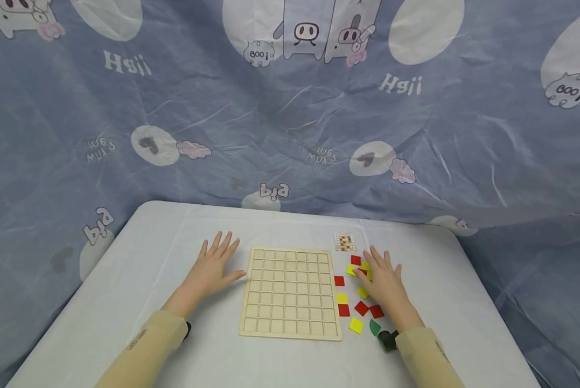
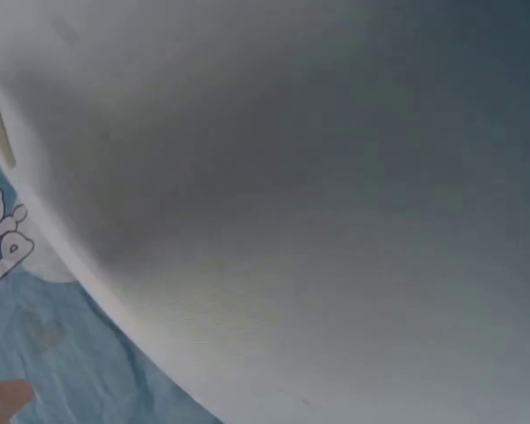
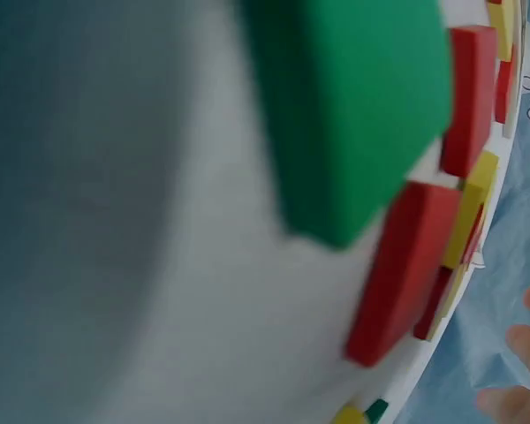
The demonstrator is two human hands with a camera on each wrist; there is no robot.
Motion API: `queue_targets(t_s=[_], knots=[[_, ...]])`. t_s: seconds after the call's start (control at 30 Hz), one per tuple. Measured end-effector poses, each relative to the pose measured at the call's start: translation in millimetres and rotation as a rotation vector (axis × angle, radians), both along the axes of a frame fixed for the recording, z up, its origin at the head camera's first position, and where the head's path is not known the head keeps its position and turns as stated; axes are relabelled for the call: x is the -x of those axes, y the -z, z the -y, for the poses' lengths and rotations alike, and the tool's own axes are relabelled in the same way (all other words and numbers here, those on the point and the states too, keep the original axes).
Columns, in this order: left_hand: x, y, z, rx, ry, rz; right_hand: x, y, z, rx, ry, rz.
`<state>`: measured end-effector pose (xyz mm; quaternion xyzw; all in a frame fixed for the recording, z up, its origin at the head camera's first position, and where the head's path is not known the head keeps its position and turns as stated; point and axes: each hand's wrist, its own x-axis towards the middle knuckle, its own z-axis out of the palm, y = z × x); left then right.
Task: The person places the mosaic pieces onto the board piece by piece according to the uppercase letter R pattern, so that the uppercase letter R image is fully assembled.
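A pale wooden grid board with square cells lies flat on the table. To its left, my left hand is spread flat with nothing in it, thumb pointing at the board's left edge. My right hand is spread over the loose tiles on the right, partly covering them; whether it touches any cannot be made out. Red tiles, yellow tiles and a green piece lie around it. Close up in the right wrist view are a green piece and a red tile, with the fingertips at the edge.
Behind the tiles lies a small card with a coloured grid pattern. A white cloth covers the table. Beyond its far edge hangs a blue printed curtain.
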<state>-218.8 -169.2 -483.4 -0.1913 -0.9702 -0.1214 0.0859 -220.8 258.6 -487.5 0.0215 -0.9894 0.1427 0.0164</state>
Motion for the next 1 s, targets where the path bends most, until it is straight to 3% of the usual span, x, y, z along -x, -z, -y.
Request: queue_targets(t_s=[0.4, 0.77, 1.0], knots=[[-12.3, 16.6, 2.2, -0.029, 0.056, 0.159, -5.7, 1.0, -7, 0.104, 0.153, 0.114], [-23.1, 20.2, -6.2, 0.05, 0.087, 0.318, 0.1, -2.0, -11, 0.203, 0.219, 0.151], [-27.8, 21.2, -7.5, 0.049, 0.112, 0.333, 4.8, -0.1, -13, 0.292, 0.276, 0.234]])
